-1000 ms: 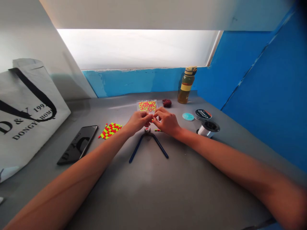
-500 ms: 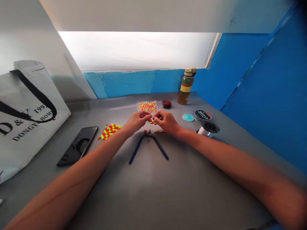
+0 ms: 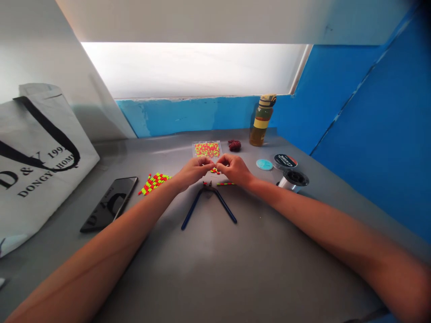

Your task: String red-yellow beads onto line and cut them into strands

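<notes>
Pinching together: left hand [image 3: 193, 174] and right hand [image 3: 235, 170], fingertips [image 3: 209, 164] touching, anything held hidden; small neon beads [image 3: 215, 171] just below, between bead packet [image 3: 207, 149] and blue pliers [image 3: 206, 189].

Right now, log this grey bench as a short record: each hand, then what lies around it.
Left hand: fingertips meet the right's over small neon red-and-yellow beads; grip unclear
Right hand: same pinch, above a thin neon bead strip
Nearby: blue-handled steel pliers, clear plastic bead packet
Rest: black glass smartphone, clear-line plastic spool, amber plastic bottle
</notes>
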Motion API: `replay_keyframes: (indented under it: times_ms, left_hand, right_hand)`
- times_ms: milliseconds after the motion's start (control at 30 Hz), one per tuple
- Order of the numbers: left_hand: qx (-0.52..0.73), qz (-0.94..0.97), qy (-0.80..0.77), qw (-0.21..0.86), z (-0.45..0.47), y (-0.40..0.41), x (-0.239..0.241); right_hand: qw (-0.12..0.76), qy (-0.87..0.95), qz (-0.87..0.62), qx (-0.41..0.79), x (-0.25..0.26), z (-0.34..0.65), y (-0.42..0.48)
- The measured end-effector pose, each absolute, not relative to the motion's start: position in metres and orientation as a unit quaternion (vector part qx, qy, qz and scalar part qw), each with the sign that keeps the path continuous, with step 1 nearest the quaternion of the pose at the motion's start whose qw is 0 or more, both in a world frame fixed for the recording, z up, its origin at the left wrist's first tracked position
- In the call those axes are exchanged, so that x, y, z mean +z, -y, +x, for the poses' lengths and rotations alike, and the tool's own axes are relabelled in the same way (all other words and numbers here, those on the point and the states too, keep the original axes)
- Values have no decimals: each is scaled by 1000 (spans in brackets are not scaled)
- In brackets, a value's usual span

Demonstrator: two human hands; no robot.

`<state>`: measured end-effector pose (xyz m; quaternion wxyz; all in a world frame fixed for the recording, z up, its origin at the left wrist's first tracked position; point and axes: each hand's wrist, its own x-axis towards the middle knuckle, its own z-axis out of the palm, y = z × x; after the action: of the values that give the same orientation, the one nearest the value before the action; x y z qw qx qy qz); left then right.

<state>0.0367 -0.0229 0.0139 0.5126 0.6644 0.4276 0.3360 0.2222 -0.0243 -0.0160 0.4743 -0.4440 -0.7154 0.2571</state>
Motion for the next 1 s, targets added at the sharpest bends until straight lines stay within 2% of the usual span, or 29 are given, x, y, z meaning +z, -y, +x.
replay_keyframes:
  times_ms: [300,467,600,733,867,1000]
  left_hand:
    - [314,520,-417,676,36,22,22]
    - [338,459,-427,702,35,18,23]
    - [341,448,-426,708,35,16,22]
    - [347,448,-433,701,35,15,18]
    - [356,446,-440,694,35,13,17]
    - [356,465,-445,677,35,14,17]
  right_hand:
    - [483,728,-409,262,-18,222,23]
    - [525,728,-389,209,-21,220,23]
    - [517,759,-368,145,-22,220,26]
    - [515,775,-341,137,-22,221,28]
    - [526,757,-341,183,-21,220,28]
    - [542,690,-364,314,-19,218,24]
